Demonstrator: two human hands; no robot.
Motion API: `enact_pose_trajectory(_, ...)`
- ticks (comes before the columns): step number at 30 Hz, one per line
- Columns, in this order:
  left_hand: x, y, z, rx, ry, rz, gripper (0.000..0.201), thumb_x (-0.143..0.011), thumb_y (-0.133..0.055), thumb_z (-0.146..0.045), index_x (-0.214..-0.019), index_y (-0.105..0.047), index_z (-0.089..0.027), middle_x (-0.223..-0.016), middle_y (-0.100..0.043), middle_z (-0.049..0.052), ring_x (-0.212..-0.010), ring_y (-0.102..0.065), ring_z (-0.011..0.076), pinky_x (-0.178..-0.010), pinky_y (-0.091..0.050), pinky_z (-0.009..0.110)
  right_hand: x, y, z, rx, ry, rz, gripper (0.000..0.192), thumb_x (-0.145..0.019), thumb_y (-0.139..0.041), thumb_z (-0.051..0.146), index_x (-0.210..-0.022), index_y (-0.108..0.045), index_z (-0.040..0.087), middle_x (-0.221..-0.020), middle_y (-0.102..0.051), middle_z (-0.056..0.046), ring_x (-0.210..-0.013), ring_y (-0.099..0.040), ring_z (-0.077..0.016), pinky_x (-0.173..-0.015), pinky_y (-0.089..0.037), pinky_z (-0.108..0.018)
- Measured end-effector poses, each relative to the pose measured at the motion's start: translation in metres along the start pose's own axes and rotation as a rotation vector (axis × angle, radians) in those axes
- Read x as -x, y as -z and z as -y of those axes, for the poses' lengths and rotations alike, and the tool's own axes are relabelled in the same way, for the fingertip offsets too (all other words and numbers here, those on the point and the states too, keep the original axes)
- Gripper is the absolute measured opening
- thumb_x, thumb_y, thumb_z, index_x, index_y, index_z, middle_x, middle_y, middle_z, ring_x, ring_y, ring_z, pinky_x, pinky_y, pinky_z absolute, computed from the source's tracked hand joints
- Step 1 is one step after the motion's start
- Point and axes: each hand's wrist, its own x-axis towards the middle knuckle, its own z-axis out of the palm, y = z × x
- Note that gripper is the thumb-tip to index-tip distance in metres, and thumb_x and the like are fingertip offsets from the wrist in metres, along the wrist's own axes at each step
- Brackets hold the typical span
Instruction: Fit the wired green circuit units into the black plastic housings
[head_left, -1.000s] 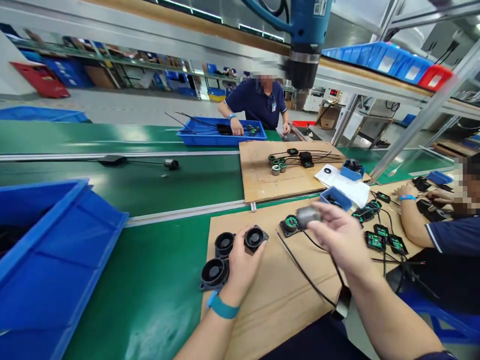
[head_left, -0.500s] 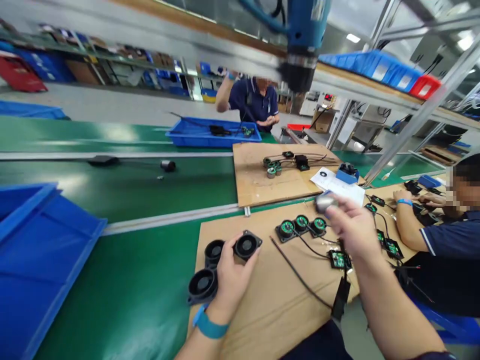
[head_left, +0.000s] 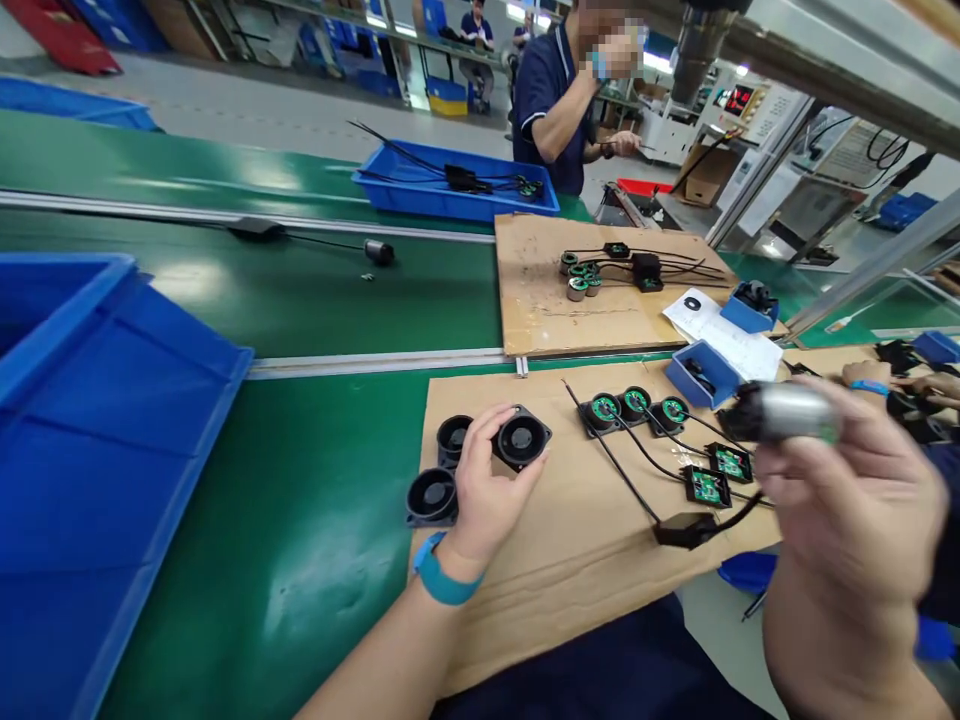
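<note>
My left hand [head_left: 487, 485] grips a black round housing [head_left: 523, 438] with corner lugs, fingers and thumb at its sides. Two similar housings, a rear one [head_left: 454, 436] and a front one [head_left: 433, 494], lie beside that hand on the cardboard. Raised at the right, my right hand [head_left: 862, 500] holds a silver motor-like cylinder [head_left: 796, 410] with a black end, somewhat blurred. A black cable leads from near this hand to a black box [head_left: 684, 530] on the cardboard. Several housings with green ring boards [head_left: 636, 402] stand between my hands, wired to open boxes with circuit boards [head_left: 707, 487].
A large blue bin [head_left: 112, 480] stands at the left. Beyond the cardboard [head_left: 540, 560] are a second board [head_left: 525, 300] with wired parts, a blue tray [head_left: 450, 200] and a small blue box [head_left: 703, 375]. A co-worker [head_left: 551, 110] stands opposite; another's hands show at right.
My right hand has come closer to the camera with the silver cylinder, and the black box has shifted on the cardboard. My left hand still grips the housing. The view has tilted down.
</note>
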Motion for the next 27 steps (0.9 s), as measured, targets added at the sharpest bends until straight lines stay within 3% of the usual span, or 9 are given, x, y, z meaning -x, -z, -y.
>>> enact_pose_trajectory(3,0.0,0.001,-0.003,0.016,-0.002,0.029,0.055,-0.084,-0.08,-0.022,-0.133,-0.056,-0.02,-0.133,-0.062,0.011,-0.126,-0.06,0.0247,-0.113,-0.048,0.046,0.011,-0.026,-0.022,-0.053,-0.178,0.089,0.045,-0.079,-0.086,0.025,-0.122,-0.073,0.024,-0.081,-0.067,-0.003,-0.049,-0.053,-0.0093,-0.041,-0.044,-0.023)
enact_pose_trajectory(7,0.001,0.0,-0.003,0.041,0.01,0.077,0.052,-0.084,-0.078,-0.023,-0.132,-0.059,-0.021,-0.131,-0.062,0.011,-0.125,-0.06,0.0253,-0.112,-0.049,0.046,0.011,-0.028,-0.037,-0.083,-0.276,0.128,0.051,-0.08,-0.085,0.027,-0.128,-0.069,0.024,-0.088,-0.068,-0.004,-0.051,-0.054,-0.0086,-0.038,-0.043,-0.02)
enact_pose_trajectory(12,0.0,0.002,0.018,0.051,0.207,0.611,0.051,-0.083,-0.073,-0.027,-0.131,-0.058,-0.02,-0.127,-0.067,0.011,-0.118,-0.066,0.0272,-0.103,-0.055,0.045,0.009,-0.026,-0.054,-0.083,-0.417,0.209,0.05,-0.078,-0.087,0.034,-0.122,-0.068,0.017,-0.066,-0.06,0.002,-0.044,-0.047,-0.0072,-0.034,-0.036,-0.017)
enact_pose_trajectory(15,0.001,0.005,0.032,0.073,0.191,0.767,0.052,-0.086,-0.066,-0.025,-0.136,-0.054,-0.02,-0.134,-0.064,0.013,-0.127,-0.062,0.0282,-0.108,-0.053,0.048,0.011,-0.024,-0.07,-0.103,-0.51,0.257,0.052,-0.077,-0.088,0.037,-0.121,-0.067,0.017,-0.069,-0.061,0.002,-0.039,-0.04,-0.0037,-0.032,-0.029,-0.016)
enact_pose_trajectory(18,0.008,0.003,0.035,-0.031,0.16,0.716,0.08,-0.081,-0.075,-0.033,-0.15,-0.039,-0.019,-0.149,-0.052,0.019,-0.14,-0.051,0.0331,-0.113,-0.048,0.052,0.012,-0.021,-0.081,-0.114,-0.538,0.216,0.053,-0.077,-0.088,0.039,-0.12,-0.067,0.018,-0.084,-0.069,-0.002,-0.038,-0.037,-0.0014,-0.031,-0.026,-0.016)
enact_pose_trajectory(20,0.015,-0.001,0.032,-0.138,0.218,0.61,0.089,-0.075,-0.083,-0.042,-0.146,-0.038,-0.016,-0.146,-0.051,0.022,-0.138,-0.052,0.0366,-0.111,-0.049,0.055,0.013,-0.023,-0.084,-0.107,-0.519,0.178,0.052,-0.076,-0.088,0.039,-0.119,-0.068,0.018,-0.09,-0.071,-0.005,-0.041,-0.041,-0.0029,-0.032,-0.029,-0.017)
enact_pose_trajectory(22,0.02,-0.007,0.027,-0.179,0.258,0.533,0.072,-0.079,-0.081,-0.044,-0.133,-0.044,-0.016,-0.137,-0.056,0.019,-0.132,-0.055,0.0349,-0.109,-0.049,0.056,0.015,-0.029,-0.086,-0.078,-0.466,0.168,0.052,-0.075,-0.089,0.038,-0.119,-0.069,0.018,-0.098,-0.072,-0.007,-0.054,-0.057,-0.0088,-0.04,-0.044,-0.021)
enact_pose_trajectory(24,0.021,-0.011,0.023,-0.144,0.23,0.503,0.052,-0.087,-0.074,-0.038,-0.127,-0.047,-0.018,-0.13,-0.059,0.015,-0.127,-0.058,0.0304,-0.109,-0.05,0.053,0.021,-0.039,-0.087,-0.018,-0.377,0.178,0.053,-0.076,-0.088,0.037,-0.123,-0.068,0.02,-0.11,-0.073,-0.01,-0.079,-0.07,-0.0182,-0.062,-0.061,-0.03)
enact_pose_trajectory(27,0.019,-0.013,0.018,-0.077,0.107,0.425,0.046,-0.091,-0.071,-0.031,-0.13,-0.049,-0.02,-0.129,-0.061,0.013,-0.124,-0.06,0.0261,-0.108,-0.051,0.046,0.035,-0.059,-0.088,0.178,-0.158,0.243,0.049,-0.082,-0.083,0.038,-0.126,-0.067,0.023,-0.109,-0.073,-0.009,-0.095,-0.072,-0.0249,-0.086,-0.063,-0.042)
